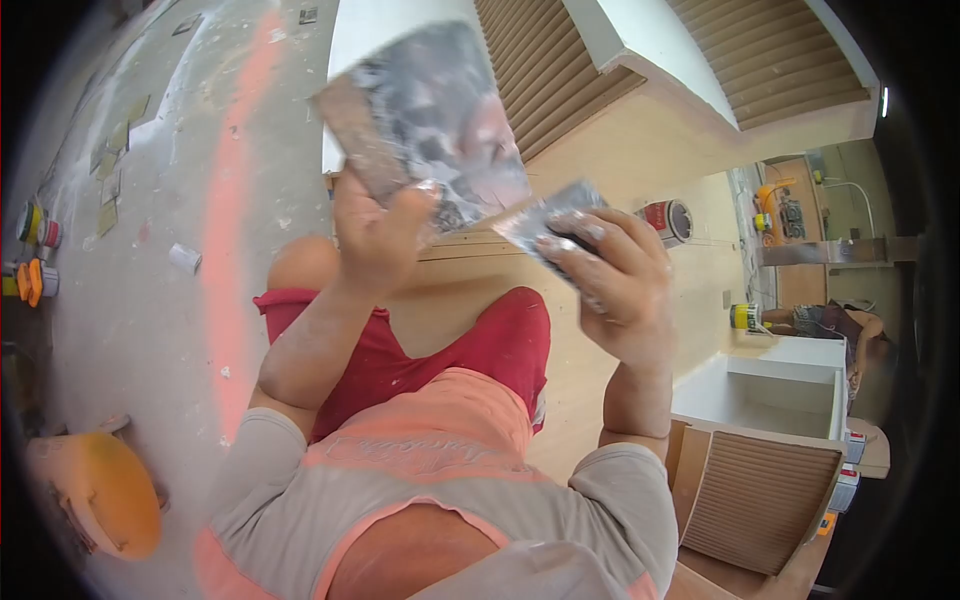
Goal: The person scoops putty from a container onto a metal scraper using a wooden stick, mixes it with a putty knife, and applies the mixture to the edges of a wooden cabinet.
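Observation:
My left hand [375,230] grips a flat putty board [440,110] by its lower corner, thumb on top. The board's grey face is smeared with pale putty, and a brown strip runs along its left side. In my right hand [622,270] is a small flat scraper [540,218], fingers pressed over its face. Its left edge meets the board's lower right corner in this view. Whitish paste coats the fingertips of both hands. Beneath them lies a pale wooden panel [620,150].
White cabinet parts with ribbed brown panels [550,70] stand ahead. A paint can [668,222] sits on the wood to the right. An orange bucket [105,495] is at the lower left, and a white cup-like piece [185,258] lies on the floor. Another person [835,325] bends at the far right.

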A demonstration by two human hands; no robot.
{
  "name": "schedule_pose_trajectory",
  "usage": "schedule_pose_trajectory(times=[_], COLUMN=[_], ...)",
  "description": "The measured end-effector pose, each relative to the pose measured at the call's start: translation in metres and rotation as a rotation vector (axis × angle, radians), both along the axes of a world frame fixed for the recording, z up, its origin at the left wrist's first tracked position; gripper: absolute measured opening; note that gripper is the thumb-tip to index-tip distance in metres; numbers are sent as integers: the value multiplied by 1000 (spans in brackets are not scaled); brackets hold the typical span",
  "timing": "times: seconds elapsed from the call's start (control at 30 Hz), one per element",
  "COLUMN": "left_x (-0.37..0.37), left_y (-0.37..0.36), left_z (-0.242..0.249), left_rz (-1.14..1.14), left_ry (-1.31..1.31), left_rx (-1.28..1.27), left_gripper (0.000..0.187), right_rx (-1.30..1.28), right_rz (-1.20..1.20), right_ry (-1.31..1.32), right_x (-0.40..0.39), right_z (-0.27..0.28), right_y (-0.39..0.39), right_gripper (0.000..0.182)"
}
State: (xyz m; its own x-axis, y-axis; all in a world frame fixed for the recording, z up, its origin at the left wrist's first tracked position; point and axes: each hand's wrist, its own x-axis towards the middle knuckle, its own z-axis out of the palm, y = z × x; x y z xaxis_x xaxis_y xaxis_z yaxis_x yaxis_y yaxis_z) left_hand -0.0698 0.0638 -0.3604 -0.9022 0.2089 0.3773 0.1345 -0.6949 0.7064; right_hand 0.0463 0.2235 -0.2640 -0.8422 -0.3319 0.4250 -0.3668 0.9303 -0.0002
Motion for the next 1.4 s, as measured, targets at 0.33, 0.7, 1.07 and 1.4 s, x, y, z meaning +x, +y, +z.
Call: schedule_pose_trajectory(times=[0.33,0.7,1.07,1.4], left_x=[-17,-23,-19,-34], left_y=[-13,-11,-11,-13], left_z=[1,-3,-4,-9], left_rz=[-1,-49,-72,-56], left_ry=[-180,-179,-250,-261], left_rx=[42,72,83,103], left_gripper=[41,43,36,35], right_rx=[594,672,167,115], right_rz=[-331,-300,-514,-456], right_ry=[535,772,800,823], right_x=[-11,-46,-60,-67], right_z=[-18,-22,-47,-38], right_y=[89,115,46,56], right_gripper=[19,20,25,26])
